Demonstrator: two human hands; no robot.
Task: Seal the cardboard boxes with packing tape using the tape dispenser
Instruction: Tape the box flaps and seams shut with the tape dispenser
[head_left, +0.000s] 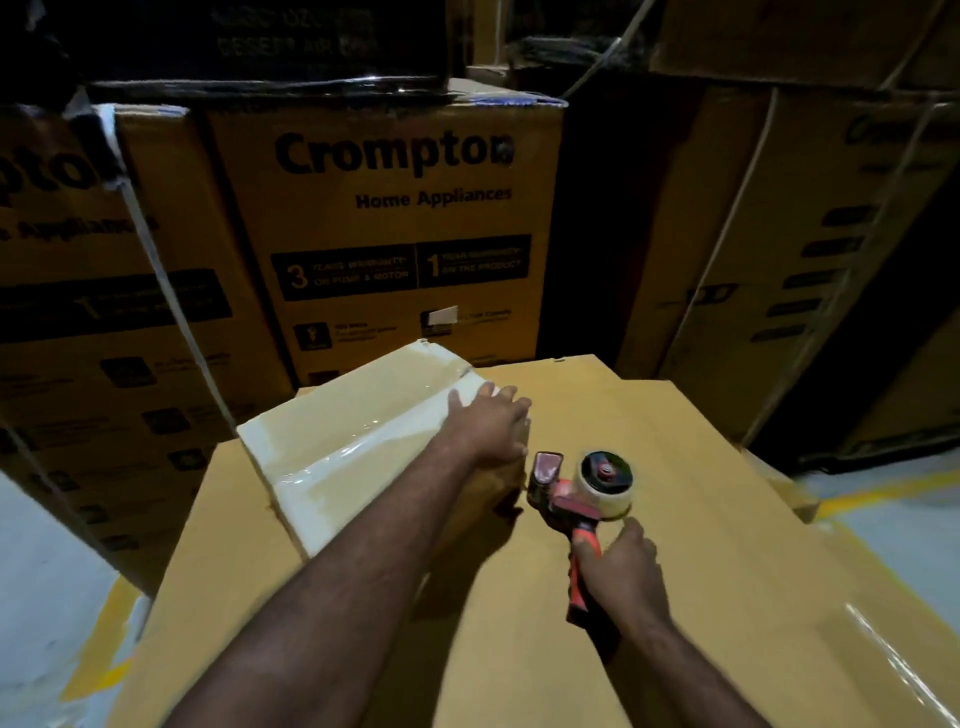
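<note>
- The small box (353, 436) sits on a big carton (701, 467), its top glossy with tape; the step looks like steadying it for 1 more strip.
- The left hand (491, 423) rests on the box's right edge, fingers apart and seemingly flat, though blur hides the tips.
- The right hand (626, 574) is wrapped round the handle of the tape dispenser (576, 499), just beside the box.
- Next, the blade must meet that edge. There is bare carton to the right, and the stacked cartons (384, 218) crowd in behind.

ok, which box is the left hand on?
The small taped box atop the big plain box, beside the tape dispenser; the printed boxes behind stand untouched.
</note>
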